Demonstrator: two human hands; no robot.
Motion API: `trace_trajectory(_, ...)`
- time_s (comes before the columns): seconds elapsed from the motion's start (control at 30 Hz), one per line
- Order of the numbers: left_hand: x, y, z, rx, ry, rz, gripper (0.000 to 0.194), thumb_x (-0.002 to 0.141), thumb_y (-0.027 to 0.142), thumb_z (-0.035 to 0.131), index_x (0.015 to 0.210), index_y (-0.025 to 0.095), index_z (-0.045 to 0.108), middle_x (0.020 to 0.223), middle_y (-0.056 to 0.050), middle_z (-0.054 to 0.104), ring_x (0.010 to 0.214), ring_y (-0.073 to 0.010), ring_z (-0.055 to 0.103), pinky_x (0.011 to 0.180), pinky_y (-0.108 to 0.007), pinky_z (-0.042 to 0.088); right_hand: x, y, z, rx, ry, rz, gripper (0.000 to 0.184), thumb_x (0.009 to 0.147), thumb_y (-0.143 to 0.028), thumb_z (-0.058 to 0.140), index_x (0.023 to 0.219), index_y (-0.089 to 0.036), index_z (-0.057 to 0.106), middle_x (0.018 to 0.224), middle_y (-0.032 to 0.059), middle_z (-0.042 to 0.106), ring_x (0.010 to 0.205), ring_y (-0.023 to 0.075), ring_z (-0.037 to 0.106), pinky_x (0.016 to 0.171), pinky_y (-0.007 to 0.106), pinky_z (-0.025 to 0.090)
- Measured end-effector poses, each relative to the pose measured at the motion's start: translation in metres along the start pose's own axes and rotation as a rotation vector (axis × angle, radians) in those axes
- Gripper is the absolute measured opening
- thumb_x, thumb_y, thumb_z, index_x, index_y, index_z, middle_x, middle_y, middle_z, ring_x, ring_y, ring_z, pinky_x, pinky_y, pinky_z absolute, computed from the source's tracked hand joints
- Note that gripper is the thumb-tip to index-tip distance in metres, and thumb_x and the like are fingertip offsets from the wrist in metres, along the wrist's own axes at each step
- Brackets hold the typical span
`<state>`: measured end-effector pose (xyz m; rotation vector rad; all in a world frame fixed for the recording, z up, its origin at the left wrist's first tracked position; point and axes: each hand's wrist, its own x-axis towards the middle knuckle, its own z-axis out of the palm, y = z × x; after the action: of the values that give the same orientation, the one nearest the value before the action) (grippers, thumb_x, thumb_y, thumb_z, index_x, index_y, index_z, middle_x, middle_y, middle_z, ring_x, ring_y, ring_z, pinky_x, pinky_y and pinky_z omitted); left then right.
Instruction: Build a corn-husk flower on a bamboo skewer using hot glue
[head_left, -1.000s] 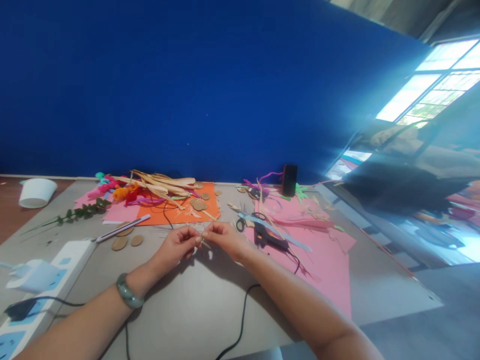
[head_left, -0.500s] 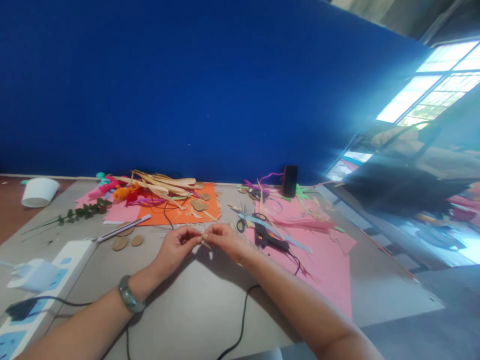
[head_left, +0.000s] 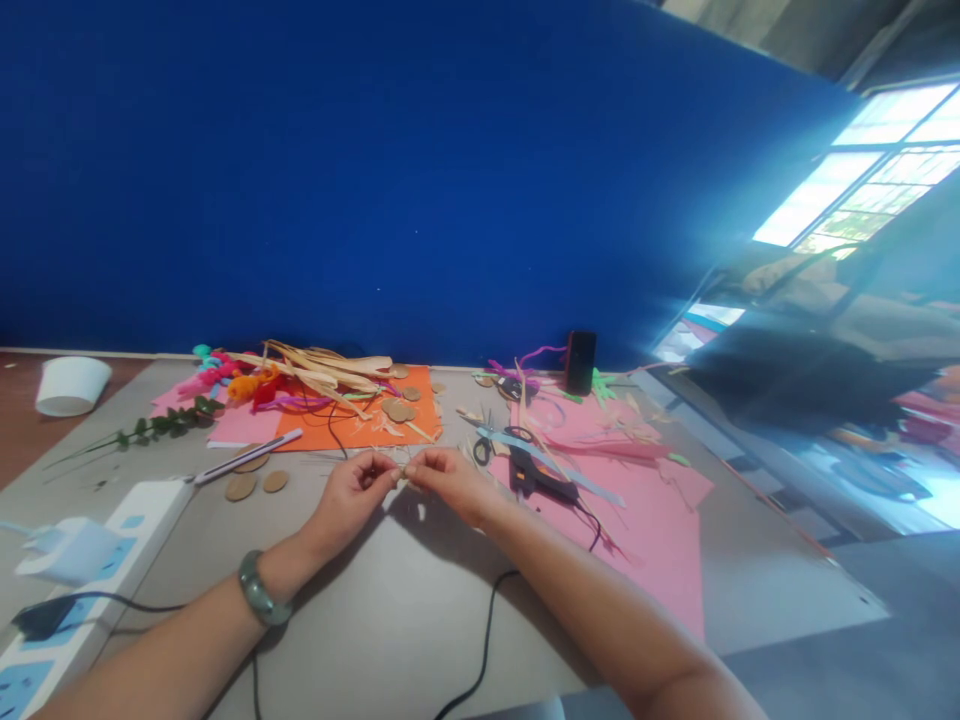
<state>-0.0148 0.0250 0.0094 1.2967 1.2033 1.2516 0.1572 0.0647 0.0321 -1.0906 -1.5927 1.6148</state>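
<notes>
Over the middle of the grey table, my left hand (head_left: 363,487) and my right hand (head_left: 448,480) meet fingertip to fingertip. Both pinch a small straw-coloured piece (head_left: 403,477), mostly hidden by the fingers, so its exact kind does not show. Just beyond them, an orange sheet (head_left: 360,430) bears dried straw-coloured strips (head_left: 330,370) and several round wooden slices (head_left: 397,410). To the right of my right hand are scissors (head_left: 482,450) and a black hot glue gun (head_left: 541,480), which lies on pink paper (head_left: 637,540).
At left are a white power strip (head_left: 142,530) with plugs, a utility knife (head_left: 247,457), a leafy green sprig (head_left: 161,425) and a white cup (head_left: 73,386). A phone (head_left: 580,363) leans against the blue panel (head_left: 420,180). Black cable (head_left: 487,640) crosses the table's front.
My fingers have shifted slightly around the small piece, and less of it shows below them. The white cup at left appears slightly farther left.
</notes>
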Motion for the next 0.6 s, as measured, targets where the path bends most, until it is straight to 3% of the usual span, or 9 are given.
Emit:
trace_trajectory(0.1, 0.001, 0.005, 0.002, -0.113, 0.000, -0.096, 0.026, 0.072, 0.039, 0.067, 0.073, 0.015, 0.057, 0.057, 0.004, 0.055, 0.041, -0.0053, 0.042, 0.040, -0.018, 0.031, -0.003, -0.006, 0.003, -0.073, 0.103, -0.099, 0.023, 0.073, -0.037, 0.068, 0.075, -0.016, 0.061, 0.063, -0.0029, 0.054, 0.057, 0.0092, 0.044, 0.056, 0.023, 0.035)
trace_trajectory(0.23, 0.003, 0.012, 0.003, -0.175, -0.005, -0.145, 0.030, 0.067, 0.041, 0.071, 0.069, 0.015, 0.056, 0.055, 0.005, 0.053, 0.038, -0.0047, 0.041, 0.038, -0.018, 0.028, -0.009, -0.013, 0.007, -0.176, 0.144, -0.210, 0.016, 0.069, -0.030, 0.070, 0.071, -0.017, 0.061, 0.064, -0.0014, 0.056, 0.060, 0.0109, 0.047, 0.060, 0.025, 0.039)
trace_trajectory(0.6, 0.001, 0.006, 0.003, -0.291, -0.122, -0.176, 0.021, 0.072, 0.033, 0.068, 0.071, 0.015, 0.057, 0.058, 0.003, 0.057, 0.040, -0.0039, 0.040, 0.039, -0.017, 0.026, -0.010, -0.011, 0.010, -0.248, 0.142, -0.253, 0.009, 0.072, -0.025, 0.064, 0.069, -0.017, 0.062, 0.064, -0.0007, 0.059, 0.061, 0.0118, 0.049, 0.061, 0.026, 0.040)
